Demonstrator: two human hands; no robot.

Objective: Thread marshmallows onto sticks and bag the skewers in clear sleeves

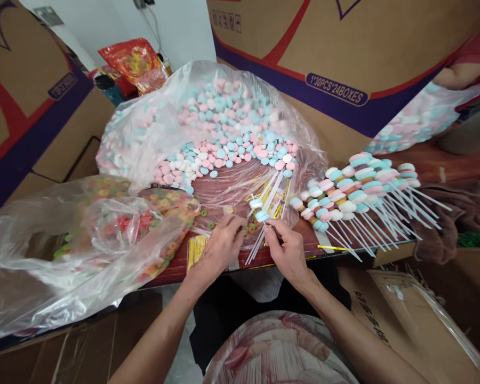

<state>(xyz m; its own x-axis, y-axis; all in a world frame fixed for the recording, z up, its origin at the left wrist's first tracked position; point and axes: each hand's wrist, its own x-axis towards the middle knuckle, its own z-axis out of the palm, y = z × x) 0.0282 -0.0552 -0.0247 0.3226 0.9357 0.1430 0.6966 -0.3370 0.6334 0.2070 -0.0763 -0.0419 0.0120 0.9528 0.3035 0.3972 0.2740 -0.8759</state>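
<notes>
At the table's front edge, my right hand [287,249] pinches the end of a small candy piece, with a blue-and-white candy [262,215] right at its fingertips. My left hand [224,240] is beside it with curled fingers over small ring candies; what its fingertips hold, if anything, is hidden. White sticks [256,246] and gold ties [282,200] lie between and beyond the hands. A bundle of gold ties [196,249] is by my left wrist. Finished-looking stacks of pink, blue and white candies on sticks [356,192] are piled at the right.
A large clear bag of round candies [224,106] lies open at the back. Another plastic bag with ring candies [116,234] covers the left. Big cartons [324,64] stand behind. A brown cloth [444,218] is at the right; another person's arm [460,74] shows at upper right.
</notes>
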